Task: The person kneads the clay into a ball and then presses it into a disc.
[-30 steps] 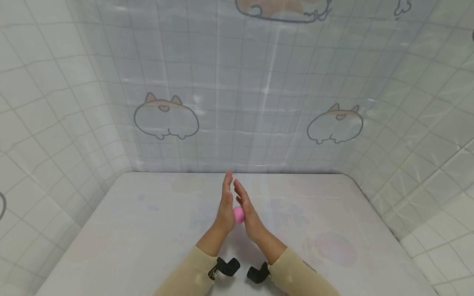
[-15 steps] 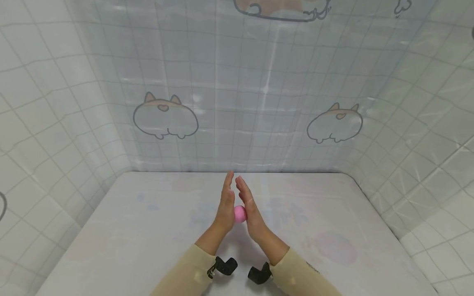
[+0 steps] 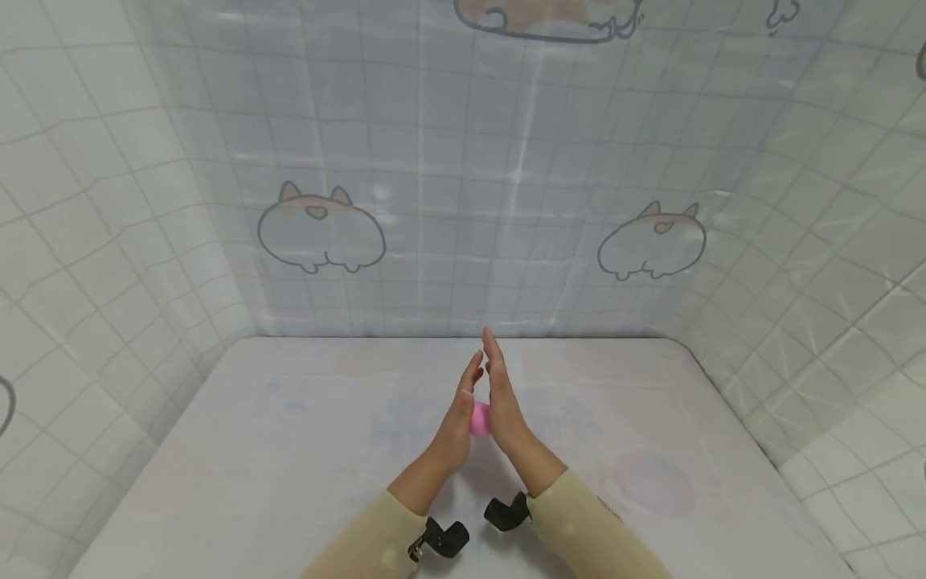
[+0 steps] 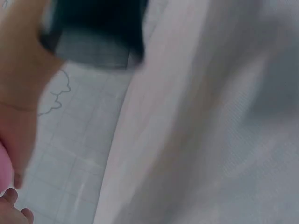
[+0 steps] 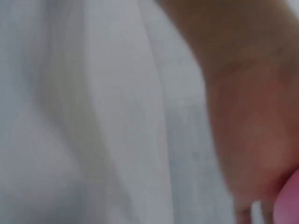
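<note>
White table [image 3: 289, 450] before a tiled curtain with cartoon prints [image 3: 321, 227]. Fingers straight and together, tips toward 12 o'clock; left hand [image 3: 460, 416] and right hand [image 3: 502, 406] stand palm to palm, pressing the pink ball [image 3: 480, 419] between them above the table's centre. Judgement: even, opposed palm pressure keeps the ball from slipping. Beige sleeves [image 3: 579, 535] converge from 6 o'clock.

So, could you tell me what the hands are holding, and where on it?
A pink ball, pressed on opposite sides between the flat palms of the left hand and right hand.
</note>
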Motion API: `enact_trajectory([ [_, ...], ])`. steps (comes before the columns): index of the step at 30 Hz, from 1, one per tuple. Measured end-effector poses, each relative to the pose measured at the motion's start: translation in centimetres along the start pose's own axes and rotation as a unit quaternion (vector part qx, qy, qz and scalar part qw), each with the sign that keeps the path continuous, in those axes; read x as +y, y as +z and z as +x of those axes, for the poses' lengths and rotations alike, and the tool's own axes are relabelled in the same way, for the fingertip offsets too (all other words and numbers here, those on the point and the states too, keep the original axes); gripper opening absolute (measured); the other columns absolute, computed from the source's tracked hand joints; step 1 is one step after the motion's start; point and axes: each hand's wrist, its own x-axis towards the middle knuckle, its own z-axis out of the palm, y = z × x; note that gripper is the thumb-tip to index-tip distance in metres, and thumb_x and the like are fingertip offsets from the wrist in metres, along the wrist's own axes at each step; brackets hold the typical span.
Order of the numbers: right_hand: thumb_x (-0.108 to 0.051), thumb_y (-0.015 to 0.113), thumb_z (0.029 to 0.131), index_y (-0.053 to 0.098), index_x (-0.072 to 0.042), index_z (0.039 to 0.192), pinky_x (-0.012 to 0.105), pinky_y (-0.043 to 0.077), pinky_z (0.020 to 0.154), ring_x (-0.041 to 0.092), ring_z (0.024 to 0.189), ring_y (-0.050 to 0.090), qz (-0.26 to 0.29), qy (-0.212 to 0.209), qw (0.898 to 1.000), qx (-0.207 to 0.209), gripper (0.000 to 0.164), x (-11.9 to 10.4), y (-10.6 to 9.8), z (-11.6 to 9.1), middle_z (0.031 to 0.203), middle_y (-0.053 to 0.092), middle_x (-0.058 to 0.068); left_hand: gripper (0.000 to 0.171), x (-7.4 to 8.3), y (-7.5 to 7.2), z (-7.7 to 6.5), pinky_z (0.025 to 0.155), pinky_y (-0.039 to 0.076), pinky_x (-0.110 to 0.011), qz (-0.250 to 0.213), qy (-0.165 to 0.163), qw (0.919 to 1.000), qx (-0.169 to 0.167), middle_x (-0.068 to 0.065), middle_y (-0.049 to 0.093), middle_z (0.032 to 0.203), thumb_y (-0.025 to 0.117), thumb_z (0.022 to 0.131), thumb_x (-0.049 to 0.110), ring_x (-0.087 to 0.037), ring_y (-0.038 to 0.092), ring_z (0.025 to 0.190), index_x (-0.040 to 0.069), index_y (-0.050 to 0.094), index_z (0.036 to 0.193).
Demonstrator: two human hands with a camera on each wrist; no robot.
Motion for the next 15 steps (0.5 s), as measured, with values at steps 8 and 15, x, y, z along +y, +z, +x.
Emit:
enact_trajectory([
  [8, -0.048, 0.009, 0.108, 0.008, -0.015, 0.162, 0.062, 0.006, 0.118, 0.027, 0.153, 0.003, 0.060, 0.058, 0.995, -0.059, 0.064, 2.0, 0.0, 0.2, 0.168, 0.005, 0.005, 0.074, 0.7, -0.6, 0.2, 0.113, 0.007, -0.070, -0.028, 0.010, 0.9990, 0.032, -0.009, 0.009, 0.167, 0.005, 0.104, 0.060, -0.036, 0.014, 0.151, 0.015, 0.009, 0.162],
  [15, -0.046, 0.008, 0.108, 0.004, -0.018, 0.162, 0.063, 0.012, 0.117, 0.035, 0.152, 0.005, 0.064, 0.066, 0.986, -0.136, 0.062, 2.4, 0.7, -0.4, 0.168, 0.003, 0.004, 0.077, 1.0, -1.3, 0.7, 0.112, 0.003, -0.071, -0.028, 0.017, 0.9948, 0.097, -0.009, 0.008, 0.167, 0.012, 0.103, 0.064, -0.036, 0.009, 0.152, 0.015, 0.009, 0.162],
])
